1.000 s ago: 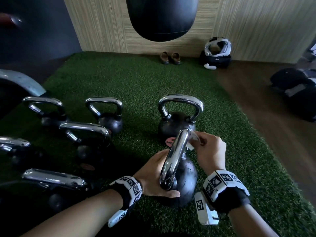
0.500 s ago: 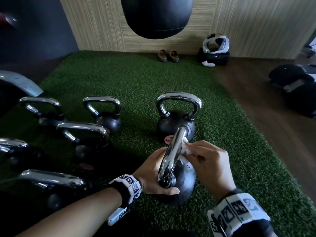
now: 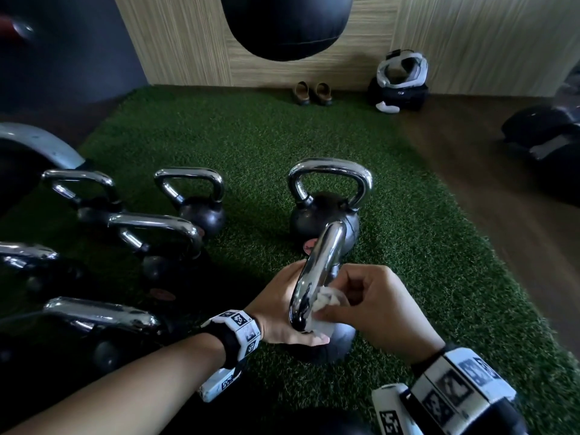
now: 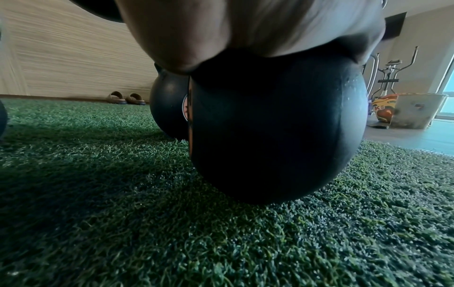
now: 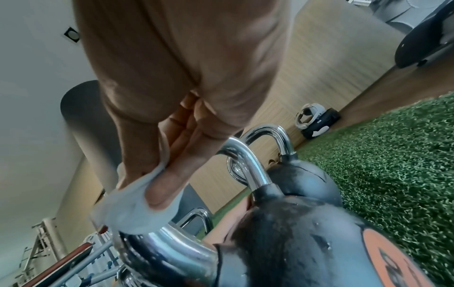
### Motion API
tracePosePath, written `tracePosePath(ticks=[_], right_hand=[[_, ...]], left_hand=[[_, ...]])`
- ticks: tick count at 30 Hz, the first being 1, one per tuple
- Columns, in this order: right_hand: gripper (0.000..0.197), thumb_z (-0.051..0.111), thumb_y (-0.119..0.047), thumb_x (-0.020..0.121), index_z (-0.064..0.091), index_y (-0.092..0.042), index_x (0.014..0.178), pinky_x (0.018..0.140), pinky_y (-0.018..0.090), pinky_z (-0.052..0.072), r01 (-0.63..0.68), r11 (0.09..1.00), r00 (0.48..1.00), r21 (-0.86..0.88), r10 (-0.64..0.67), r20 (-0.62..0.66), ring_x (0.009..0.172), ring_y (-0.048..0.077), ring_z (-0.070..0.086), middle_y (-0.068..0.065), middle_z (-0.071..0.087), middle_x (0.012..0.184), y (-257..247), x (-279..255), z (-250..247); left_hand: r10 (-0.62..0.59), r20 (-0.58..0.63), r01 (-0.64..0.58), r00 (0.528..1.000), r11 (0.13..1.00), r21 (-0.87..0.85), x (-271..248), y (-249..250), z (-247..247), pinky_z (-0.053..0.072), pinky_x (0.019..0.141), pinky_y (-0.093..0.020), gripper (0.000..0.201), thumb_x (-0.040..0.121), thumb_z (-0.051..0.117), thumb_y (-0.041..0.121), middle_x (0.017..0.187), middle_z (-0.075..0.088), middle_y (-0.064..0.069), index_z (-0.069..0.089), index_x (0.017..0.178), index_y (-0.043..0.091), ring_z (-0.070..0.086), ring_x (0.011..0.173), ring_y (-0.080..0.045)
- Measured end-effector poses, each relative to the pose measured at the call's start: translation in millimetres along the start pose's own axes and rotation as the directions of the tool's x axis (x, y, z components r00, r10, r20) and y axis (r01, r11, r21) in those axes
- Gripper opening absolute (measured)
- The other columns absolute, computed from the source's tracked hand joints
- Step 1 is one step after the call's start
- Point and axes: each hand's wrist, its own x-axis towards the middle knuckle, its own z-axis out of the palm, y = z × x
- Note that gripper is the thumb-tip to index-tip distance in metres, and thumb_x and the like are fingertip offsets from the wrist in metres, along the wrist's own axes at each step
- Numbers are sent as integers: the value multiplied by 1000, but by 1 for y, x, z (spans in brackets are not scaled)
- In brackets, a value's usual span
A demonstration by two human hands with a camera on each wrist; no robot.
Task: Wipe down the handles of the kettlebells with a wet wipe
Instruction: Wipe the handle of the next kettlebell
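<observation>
The near kettlebell stands on the turf with its chrome handle (image 3: 317,271) pointing away from me and its black body (image 4: 270,126) below. My left hand (image 3: 282,312) cups the body at the handle's base, thumb along the front, the other fingers hidden. My right hand (image 3: 342,309) pinches a white wet wipe (image 3: 323,306) against the handle's near end. In the right wrist view, the thumb (image 5: 167,184) presses the wipe (image 5: 127,209) onto the chrome. A second kettlebell (image 3: 326,215) stands just behind the near one.
Several more chrome-handled kettlebells (image 3: 157,230) stand in rows at the left on the green turf (image 3: 251,136). A black punching bag (image 3: 282,23) hangs ahead. By the wall lie slippers (image 3: 312,93) and a headset on a case (image 3: 401,80). Wooden floor (image 3: 502,199) lies to the right.
My right hand has slid the wipe along the handle from its far end towards me to the near end. My left hand has stayed on the kettlebell.
</observation>
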Motion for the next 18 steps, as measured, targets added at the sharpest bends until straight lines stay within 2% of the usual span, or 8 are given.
tracePosePath(ticks=[2,5,6,7,10,13,16,18], right_hand=[[27,98,-18,62,72,-16,71,67,39,62,10,1000,999,-22,-9,33,70,19,73,2,77,77,6,0,0],[24,97,-26,64,74,-21,69,63,30,61,4,994,997,-109,5,80,65,13,72,-3,77,74,17,-2,7],[22,95,-29,66,76,-20,70,63,32,62,18,989,997,-146,-7,76,65,13,72,-5,77,73,21,-2,10],[20,94,-31,69,77,-20,71,62,32,62,38,982,997,-183,-25,73,63,10,71,-7,76,72,26,-1,12],[10,90,-29,76,81,-25,79,61,20,56,41,974,996,-222,-22,86,62,-1,67,-15,75,72,34,5,8],[24,88,-14,76,83,-29,94,70,12,53,31,965,997,-260,-11,76,74,-6,70,-21,76,80,35,20,-3],[47,82,-5,80,73,-51,73,64,7,45,91,945,978,-316,-24,208,66,-9,65,-32,68,67,28,32,0],[54,78,-3,83,69,-53,67,66,9,47,105,948,964,-299,-23,265,69,-7,67,-29,70,70,26,35,2]], left_hand=[[-15,31,17,999,998,-65,0,4,-2,39,110,-18,96,54,89,73,116,57,30,53,131,29,46,114,23],[-34,-29,31,999,996,-85,-1,16,-9,40,92,0,103,51,105,17,119,56,43,38,126,36,51,107,28],[-8,-48,2,999,992,-125,-1,18,-8,36,94,2,104,52,104,16,122,50,51,35,126,38,49,111,29],[3,-57,-14,998,983,-181,-1,16,-6,35,98,2,100,53,97,26,126,50,52,34,129,37,49,117,26],[-45,-17,42,999,991,-128,-2,27,-5,31,123,-31,124,45,74,56,158,47,-1,29,155,20,42,148,-20],[54,-49,-59,997,994,-93,-2,25,-7,30,123,-30,118,48,83,68,153,41,32,15,144,69,40,144,-1],[-30,-29,27,999,997,-78,-1,15,0,29,125,-38,155,28,62,103,165,34,0,17,159,33,34,151,-23],[-16,-28,13,999,994,-104,0,11,2,32,123,-44,154,33,67,100,162,37,-8,22,160,25,38,149,-30]])
